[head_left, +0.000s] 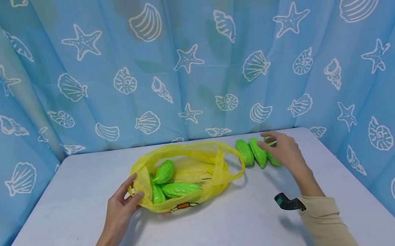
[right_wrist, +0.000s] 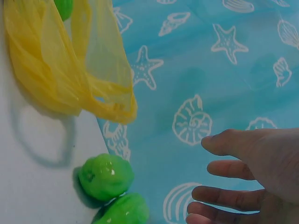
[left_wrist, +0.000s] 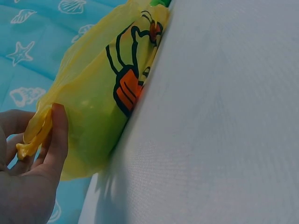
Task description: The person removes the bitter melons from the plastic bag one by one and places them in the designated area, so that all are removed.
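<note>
A yellow plastic bag (head_left: pixel 190 198) lies with its mouth gaping, a black and orange print on its side. My left hand (head_left: pixel 123 205) pinches the bag's left handle (left_wrist: pixel 33 147) between thumb and fingers. Inside are glossy green gourd-like vegetables, one (head_left: pixel 164 171) lying over another (head_left: pixel 181 189). To the right of the bag three similar green vegetables stand in a row, the left one (head_left: pixel 244 152) and the middle one (head_left: pixel 258 152) plainly visible. My right hand (head_left: pixel 283 150), fingers apart and holding nothing, is over the rightmost vegetable (head_left: pixel 273 159) and partly hides it.
Both hands work above a white table (head_left: pixel 216 237). A blue curtain (head_left: pixel 192 89) with white shell and starfish prints hangs behind its far edge and along both sides. The bag's right handle (head_left: pixel 241 163) loops out close to the left vegetable of the row.
</note>
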A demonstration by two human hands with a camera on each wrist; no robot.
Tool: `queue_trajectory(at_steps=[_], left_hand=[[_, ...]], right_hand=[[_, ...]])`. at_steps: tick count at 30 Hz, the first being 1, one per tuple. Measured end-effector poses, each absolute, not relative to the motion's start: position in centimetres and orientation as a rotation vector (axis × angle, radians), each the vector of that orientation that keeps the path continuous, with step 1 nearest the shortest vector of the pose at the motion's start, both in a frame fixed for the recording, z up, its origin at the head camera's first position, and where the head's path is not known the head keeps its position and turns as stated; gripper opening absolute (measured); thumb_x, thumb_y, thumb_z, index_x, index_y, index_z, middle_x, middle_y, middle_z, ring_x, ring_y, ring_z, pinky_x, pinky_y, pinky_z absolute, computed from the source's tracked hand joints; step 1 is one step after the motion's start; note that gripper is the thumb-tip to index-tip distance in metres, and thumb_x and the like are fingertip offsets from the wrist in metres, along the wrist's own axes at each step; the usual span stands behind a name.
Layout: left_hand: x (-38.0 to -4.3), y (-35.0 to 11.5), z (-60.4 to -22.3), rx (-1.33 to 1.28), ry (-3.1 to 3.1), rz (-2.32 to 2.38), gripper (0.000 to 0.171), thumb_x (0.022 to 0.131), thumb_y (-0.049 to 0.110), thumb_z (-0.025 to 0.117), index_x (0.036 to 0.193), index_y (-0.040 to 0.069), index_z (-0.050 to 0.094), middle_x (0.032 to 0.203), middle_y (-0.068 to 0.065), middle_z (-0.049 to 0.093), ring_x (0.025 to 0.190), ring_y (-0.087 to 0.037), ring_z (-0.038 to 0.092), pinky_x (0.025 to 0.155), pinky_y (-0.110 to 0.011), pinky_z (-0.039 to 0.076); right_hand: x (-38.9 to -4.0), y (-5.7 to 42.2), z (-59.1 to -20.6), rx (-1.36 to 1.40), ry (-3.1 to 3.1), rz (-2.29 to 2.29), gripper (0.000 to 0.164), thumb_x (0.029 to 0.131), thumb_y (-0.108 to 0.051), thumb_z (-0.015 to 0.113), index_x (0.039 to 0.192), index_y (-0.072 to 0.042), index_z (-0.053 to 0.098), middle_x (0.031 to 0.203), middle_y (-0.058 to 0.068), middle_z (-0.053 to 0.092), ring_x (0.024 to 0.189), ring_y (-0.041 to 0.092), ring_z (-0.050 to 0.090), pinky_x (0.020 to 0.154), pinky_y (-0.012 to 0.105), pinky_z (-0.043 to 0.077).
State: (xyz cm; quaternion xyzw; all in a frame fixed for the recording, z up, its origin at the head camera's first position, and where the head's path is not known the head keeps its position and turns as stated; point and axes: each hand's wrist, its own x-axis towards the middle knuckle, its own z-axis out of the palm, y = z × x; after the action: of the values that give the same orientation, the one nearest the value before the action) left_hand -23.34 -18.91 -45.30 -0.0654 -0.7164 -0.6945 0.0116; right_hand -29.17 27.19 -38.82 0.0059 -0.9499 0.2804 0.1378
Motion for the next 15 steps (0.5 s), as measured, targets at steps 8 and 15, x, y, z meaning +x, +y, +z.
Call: queue_trajectory(at_steps=[8,15], left_hand=[[-23.3,-18.8,-45.2,-0.184,-2.247,-2.156,0.065,0.096,0.023,0.065,0.153,0.02,0.035,0.16,-0.006,0.024,0.106,0.004,0.062,0.084,-0.021,0.058],[-23.3,-18.8,-45.3,-0.178,-2.263,-2.142,0.064,0.096,0.024,0.064,0.153,0.021,0.034,0.161,-0.005,0.023,0.107,0.004,0.062,0.084,-0.021,0.058]], right_hand=[[-29.0,26.0,-38.4,0.062,-2.772,0.817,0.048,0.097,-0.038,0.059,0.137,-0.011,0.057,0.125,0.022,0.065,0.108,0.036,0.065,0.088,0.051,0.055],[-28.9,24.9,-38.4,0.084,-2.791,0.805,0.045,0.097,-0.039,0.059,0.134,-0.012,0.059,0.122,0.018,0.067,0.104,0.032,0.066,0.082,0.046,0.058]])
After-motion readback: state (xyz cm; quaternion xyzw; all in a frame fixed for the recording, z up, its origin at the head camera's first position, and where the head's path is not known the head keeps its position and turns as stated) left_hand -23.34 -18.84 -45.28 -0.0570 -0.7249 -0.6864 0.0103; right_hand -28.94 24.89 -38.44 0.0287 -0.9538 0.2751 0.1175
